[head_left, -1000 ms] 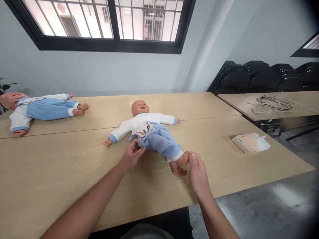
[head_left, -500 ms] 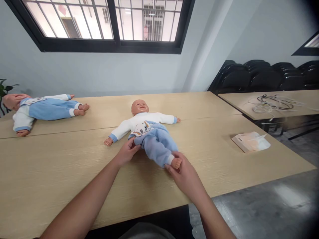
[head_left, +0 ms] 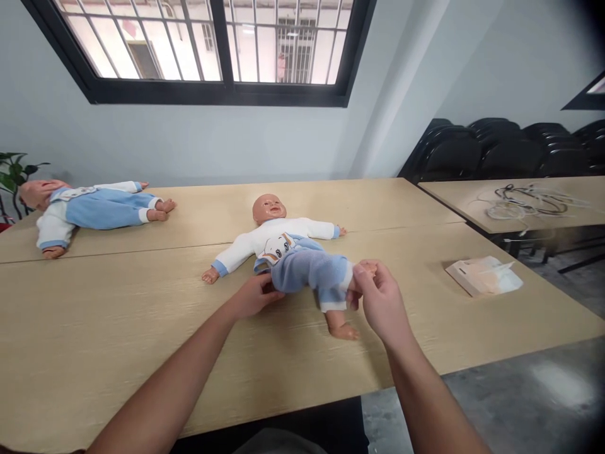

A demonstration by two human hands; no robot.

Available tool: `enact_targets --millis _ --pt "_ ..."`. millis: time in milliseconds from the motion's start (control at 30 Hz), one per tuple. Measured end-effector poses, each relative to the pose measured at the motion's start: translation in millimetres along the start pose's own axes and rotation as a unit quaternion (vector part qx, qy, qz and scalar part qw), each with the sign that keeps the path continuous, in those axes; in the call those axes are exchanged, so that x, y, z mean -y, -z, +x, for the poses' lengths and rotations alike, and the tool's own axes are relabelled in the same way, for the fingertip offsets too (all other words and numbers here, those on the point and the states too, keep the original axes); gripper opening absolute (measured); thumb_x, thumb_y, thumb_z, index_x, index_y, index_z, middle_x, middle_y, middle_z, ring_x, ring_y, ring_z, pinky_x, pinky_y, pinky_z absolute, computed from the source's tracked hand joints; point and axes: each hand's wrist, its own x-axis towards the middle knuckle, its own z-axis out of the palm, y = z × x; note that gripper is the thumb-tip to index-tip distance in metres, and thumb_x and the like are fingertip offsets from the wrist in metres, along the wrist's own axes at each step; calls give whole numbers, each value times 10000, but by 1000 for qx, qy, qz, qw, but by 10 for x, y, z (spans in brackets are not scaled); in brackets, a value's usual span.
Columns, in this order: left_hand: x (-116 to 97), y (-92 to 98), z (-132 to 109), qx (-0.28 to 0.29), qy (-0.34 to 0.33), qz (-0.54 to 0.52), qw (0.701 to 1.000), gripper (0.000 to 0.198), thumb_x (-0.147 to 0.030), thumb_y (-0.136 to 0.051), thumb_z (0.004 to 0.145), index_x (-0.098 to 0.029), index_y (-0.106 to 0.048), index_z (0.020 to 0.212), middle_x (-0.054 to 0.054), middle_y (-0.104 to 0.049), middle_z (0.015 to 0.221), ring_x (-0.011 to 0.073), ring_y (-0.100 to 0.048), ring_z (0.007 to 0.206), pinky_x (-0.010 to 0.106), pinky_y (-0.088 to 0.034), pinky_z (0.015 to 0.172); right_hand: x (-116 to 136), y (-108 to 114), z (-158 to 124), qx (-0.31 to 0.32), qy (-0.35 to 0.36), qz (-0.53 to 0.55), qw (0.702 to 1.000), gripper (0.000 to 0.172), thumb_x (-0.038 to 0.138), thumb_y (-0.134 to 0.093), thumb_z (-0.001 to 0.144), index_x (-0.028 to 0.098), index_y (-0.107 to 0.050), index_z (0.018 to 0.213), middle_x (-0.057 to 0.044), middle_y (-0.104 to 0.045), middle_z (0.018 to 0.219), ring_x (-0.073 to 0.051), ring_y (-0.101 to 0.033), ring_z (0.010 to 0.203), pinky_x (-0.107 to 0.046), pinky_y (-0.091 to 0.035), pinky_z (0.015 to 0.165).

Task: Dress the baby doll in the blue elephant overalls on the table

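Observation:
A baby doll (head_left: 250, 241) lies on its back on the table, wearing a white top and blue bottoms with a cartoon animal face on the front. Its head points toward the window. My left hand (head_left: 255, 295) is at the doll's hip, thumb and fingers closed on the blue bottoms (head_left: 302, 271); some fingertips are hidden. With its fingers wrapped round the ankle and foot of one leg, my right hand (head_left: 380, 296) keeps that leg raised and turned to the right. The other foot (head_left: 343, 331) hangs free below it, bare and close to the tabletop.
A second doll (head_left: 111, 209) in similar clothes lies at the far left beside a plant (head_left: 16, 173). An open tissue pack (head_left: 482, 276) sits on the right of the table (head_left: 142, 302). Coiled cables (head_left: 534, 202) lie on another table, with stacked black chairs (head_left: 505, 154) behind.
My right hand has carried the held leg up and to the right, uncovering the other foot below. My left hand stays at the hip, slightly lower. The view has shifted a little.

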Motion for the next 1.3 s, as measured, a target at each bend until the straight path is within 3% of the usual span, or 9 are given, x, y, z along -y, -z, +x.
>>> enact_targets --millis 167,467,600,733,833,1033,1100,1200,1300 --pt "16 -42 64 -61 18 28 998 262 -391 -712 876 -177 -755 1020 86 -797 1071 289 -724 973 401 -573 890 107 93 62 4 11 -32 999 333 552 -645 926 238 -532 931 57 -583 530 -144 -530 429 -250 -432 402" --pt "178 272 445 -220 72 39 972 261 -368 -669 798 -129 -730 882 110 -800 933 263 -718 858 347 -534 774 213 624 39 -26 12 -88 996 315 528 -658 911 228 -562 905 43 -568 478 -118 -467 384 -205 -347 366" --pt "236 255 545 -262 87 26 961 250 -380 -674 742 -157 -720 845 107 -805 920 257 -722 846 347 -539 766 211 661 -71 -22 7 -66 998 359 578 -645 909 235 -540 907 45 -563 479 -132 -471 381 -232 -372 381" --pt "230 229 528 -272 107 15 956 266 -370 -689 724 -161 -720 885 90 -800 917 257 -721 855 352 -537 790 152 414 -402 30 -1 -109 994 333 546 -669 914 242 -533 931 27 -635 595 -159 -580 499 -267 -462 492" --pt "170 252 481 -256 138 -4 957 291 -365 -708 753 -150 -709 949 86 -786 906 229 -705 775 330 -537 720 -35 98 -737 79 47 -191 977 285 465 -701 876 245 -548 971 -7 -706 758 -191 -666 633 -283 -492 563" --pt "-129 221 161 -191 213 -77 955 621 -628 -594 936 -144 -576 1324 142 -772 1060 192 -692 625 302 -516 515 -509 -599 -1137 152 221 -386 883 223 348 -739 822 239 -615 971 -22 -737 748 -235 -693 637 -307 -371 558" --pt "-261 159 -18 -144 216 -106 960 665 -678 -602 931 -170 -573 1360 158 -761 1176 239 -752 792 330 -582 602 -571 -796 -1167 169 239 -419 859 173 267 -705 818 231 -611 958 -12 -731 710 -227 -683 606 -315 -316 539" --pt "-402 82 -238 -45 180 -134 973 642 -584 -747 876 -215 -598 1380 128 -717 1345 312 -702 1197 380 -611 909 -571 -1027 -1177 190 228 -442 847 123 243 -639 845 221 -588 955 -19 -716 690 -223 -664 575 -323 -270 516" --pt "-422 109 -327 -46 185 -101 976 600 -483 -801 838 -208 -628 1342 112 -711 1363 345 -664 1264 411 -582 993 -512 -1172 -1204 212 213 -449 841 91 261 -601 897 218 -571 971 -25 -699 688 -230 -659 587 -318 -294 520"
